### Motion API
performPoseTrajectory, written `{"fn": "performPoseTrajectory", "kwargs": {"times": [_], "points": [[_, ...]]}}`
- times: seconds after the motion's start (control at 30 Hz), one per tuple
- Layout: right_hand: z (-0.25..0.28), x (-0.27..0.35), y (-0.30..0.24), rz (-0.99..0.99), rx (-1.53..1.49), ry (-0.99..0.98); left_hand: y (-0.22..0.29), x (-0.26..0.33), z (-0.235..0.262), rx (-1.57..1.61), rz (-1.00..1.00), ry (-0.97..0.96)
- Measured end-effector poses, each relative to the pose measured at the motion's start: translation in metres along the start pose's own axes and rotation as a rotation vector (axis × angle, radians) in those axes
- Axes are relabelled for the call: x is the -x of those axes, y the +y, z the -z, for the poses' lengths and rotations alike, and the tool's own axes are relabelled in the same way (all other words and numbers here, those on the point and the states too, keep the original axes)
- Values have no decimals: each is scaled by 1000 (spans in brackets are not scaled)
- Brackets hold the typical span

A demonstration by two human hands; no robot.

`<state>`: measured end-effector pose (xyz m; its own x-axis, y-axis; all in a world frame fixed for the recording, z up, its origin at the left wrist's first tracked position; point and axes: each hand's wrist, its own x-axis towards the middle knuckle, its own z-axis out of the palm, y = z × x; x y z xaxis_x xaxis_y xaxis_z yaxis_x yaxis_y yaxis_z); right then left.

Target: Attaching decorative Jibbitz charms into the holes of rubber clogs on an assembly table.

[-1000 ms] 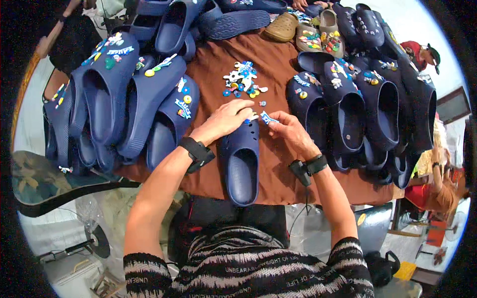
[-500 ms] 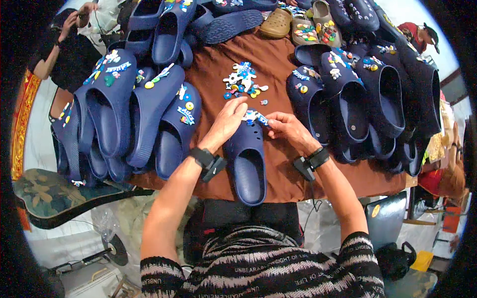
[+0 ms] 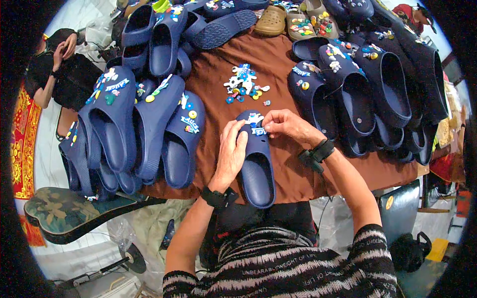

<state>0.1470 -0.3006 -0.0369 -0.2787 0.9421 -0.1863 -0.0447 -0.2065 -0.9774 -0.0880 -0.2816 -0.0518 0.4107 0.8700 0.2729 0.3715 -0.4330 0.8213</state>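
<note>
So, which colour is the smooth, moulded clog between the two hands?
The closed-toe clog is dark blue; it shows best in the head view.

Blue banner charm (image 3: 258, 131) brought onto navy clog (image 3: 259, 179), left hand (image 3: 230, 155) shifted lower

A creased brown-clothed tabletop (image 3: 213, 74) carries one navy clog (image 3: 257, 149) at its near edge – beyond that, a heap of small charms (image 3: 242, 85). Navy clogs crowd left (image 3: 112, 126) and right – a tan clog (image 3: 271, 22) lies far.
</note>
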Motion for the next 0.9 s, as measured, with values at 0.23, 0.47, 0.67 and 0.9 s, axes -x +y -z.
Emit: {"fn": "performPoseTrajectory", "kwargs": {"times": [0.23, 0.47, 0.67, 0.9], "points": [[15, 2, 8, -9, 57, -94, 11, -49, 5, -301, -108, -200], [15, 6, 18, -44, 25, -69, -8, -66, 8, -274, -155, -406], [18, 8, 24, -4, 68, -47, -13, -68, 10, -224, -215, -467], [17, 12, 27, -23, 25, -24, 5, -75, 7, -71, 65, -403]]}}
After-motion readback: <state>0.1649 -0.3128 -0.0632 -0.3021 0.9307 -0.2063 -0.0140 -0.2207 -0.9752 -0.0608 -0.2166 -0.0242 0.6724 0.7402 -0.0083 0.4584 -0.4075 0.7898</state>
